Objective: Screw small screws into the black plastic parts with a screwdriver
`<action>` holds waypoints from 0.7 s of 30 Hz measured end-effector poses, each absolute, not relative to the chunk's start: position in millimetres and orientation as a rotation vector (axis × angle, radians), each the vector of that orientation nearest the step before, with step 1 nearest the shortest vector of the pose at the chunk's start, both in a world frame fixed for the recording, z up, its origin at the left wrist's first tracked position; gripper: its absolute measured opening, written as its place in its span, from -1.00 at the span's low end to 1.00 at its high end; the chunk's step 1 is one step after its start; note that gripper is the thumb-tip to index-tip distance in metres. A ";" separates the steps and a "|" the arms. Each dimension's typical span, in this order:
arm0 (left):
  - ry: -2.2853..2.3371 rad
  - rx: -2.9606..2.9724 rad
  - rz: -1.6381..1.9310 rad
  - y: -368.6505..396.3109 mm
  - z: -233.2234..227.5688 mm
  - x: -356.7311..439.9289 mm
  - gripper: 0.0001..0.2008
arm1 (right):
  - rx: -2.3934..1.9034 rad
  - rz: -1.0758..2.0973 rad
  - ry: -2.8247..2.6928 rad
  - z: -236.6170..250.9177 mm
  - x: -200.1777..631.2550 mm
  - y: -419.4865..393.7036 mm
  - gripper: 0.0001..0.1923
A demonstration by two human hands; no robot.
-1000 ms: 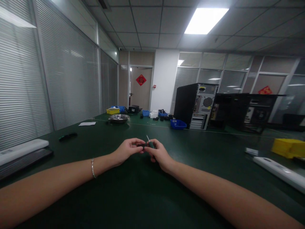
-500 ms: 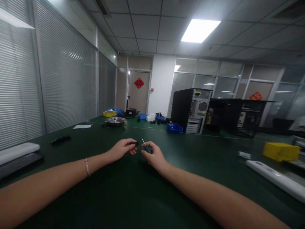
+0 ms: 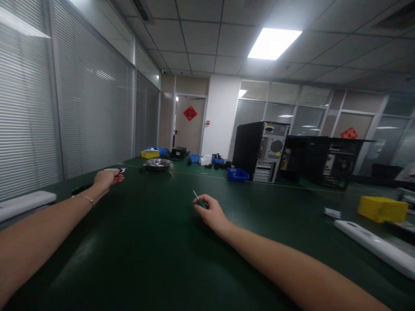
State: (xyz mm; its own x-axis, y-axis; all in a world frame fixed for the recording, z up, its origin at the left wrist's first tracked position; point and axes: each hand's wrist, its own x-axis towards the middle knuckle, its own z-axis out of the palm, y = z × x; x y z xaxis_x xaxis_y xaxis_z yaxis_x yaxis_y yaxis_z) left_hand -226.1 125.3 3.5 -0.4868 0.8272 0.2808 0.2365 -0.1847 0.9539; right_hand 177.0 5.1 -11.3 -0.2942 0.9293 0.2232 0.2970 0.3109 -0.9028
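Note:
My right hand (image 3: 211, 211) is closed round the green handle of a screwdriver (image 3: 201, 201), its thin metal shaft pointing up and to the left above the table. Farther left, my left hand (image 3: 107, 179) reaches out with its fingers pinched on a small dark piece (image 3: 121, 171), too small to name. It is over or beside a white sheet of paper (image 3: 112, 169), mostly covered by the hand. Behind the left wrist, a dark green object (image 3: 80, 189) lies partly hidden on the table.
The dark green table (image 3: 155, 242) carries a metal bowl (image 3: 158, 164), a blue bin (image 3: 238, 174) and a black computer tower (image 3: 249, 149) at the back. A white bar-shaped object (image 3: 372, 246) and a yellow box (image 3: 382, 209) are at right. Another white bar (image 3: 29, 203) lies at left.
My left hand has moved away from my right hand, left and forward to the paper, carrying the small dark piece. The right hand with the screwdriver has stayed almost in place.

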 end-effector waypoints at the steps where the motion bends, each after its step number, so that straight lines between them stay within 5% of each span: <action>1: 1.582 1.226 1.691 126.1 1.3 -224.5 -0.89 | -1.101 0.990 -1.779 -11.6 177.1 5.1 -0.77; 8: 1.410 1.166 1.559 129.3 -8.1 -215.0 -0.98 | -1.092 0.969 -1.806 -13.4 176.0 6.5 -0.78; 21: 1.214 1.201 1.542 125.4 2.1 -177.2 -0.86 | -1.029 1.185 -1.788 -6.1 178.3 6.9 -0.74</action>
